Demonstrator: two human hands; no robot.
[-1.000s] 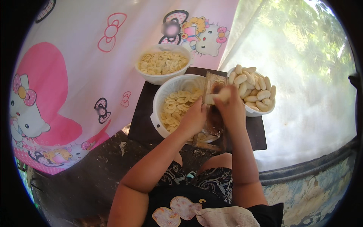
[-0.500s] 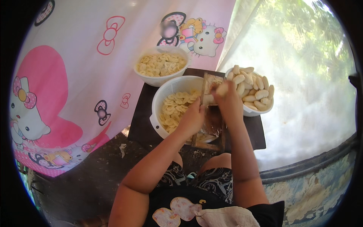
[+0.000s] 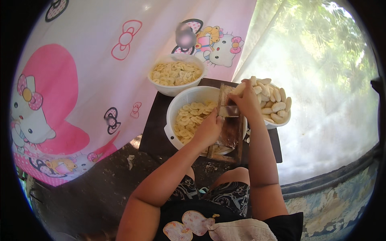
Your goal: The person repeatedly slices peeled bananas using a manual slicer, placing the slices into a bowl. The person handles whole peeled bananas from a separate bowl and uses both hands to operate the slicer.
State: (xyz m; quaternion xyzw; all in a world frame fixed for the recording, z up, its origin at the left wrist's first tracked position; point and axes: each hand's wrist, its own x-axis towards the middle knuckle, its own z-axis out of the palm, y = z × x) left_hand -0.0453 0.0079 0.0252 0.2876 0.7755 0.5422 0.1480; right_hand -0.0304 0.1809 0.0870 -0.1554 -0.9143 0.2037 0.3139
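A wooden slicer board [image 3: 230, 134] with a metal blade lies across the right part of a white colander [image 3: 172, 114]. Banana slices [image 3: 189, 120] are heaped inside that colander. My left hand [image 3: 210, 127] is closed on the board's left edge, its fingers partly hidden. Toward the far end of the board, my right hand [image 3: 248, 100] grips a peeled banana [image 3: 239, 89], partly covered by the fingers. Just right of this hand stands a white bowl [image 3: 277, 124] piled with whole peeled bananas [image 3: 277, 106].
Behind the colander, a second white basin [image 3: 169, 90] holds more banana slices. All stand on a dark low table [image 3: 150, 138], close in front of my knees. A pink and white printed curtain [image 3: 96, 72] hangs at the left, and a pale translucent sheet [image 3: 317, 120] at the right.
My right hand has moved a little farther up the board with the banana, and the blade area shows bare now. My left hand keeps its hold. The whole view has shifted slightly.
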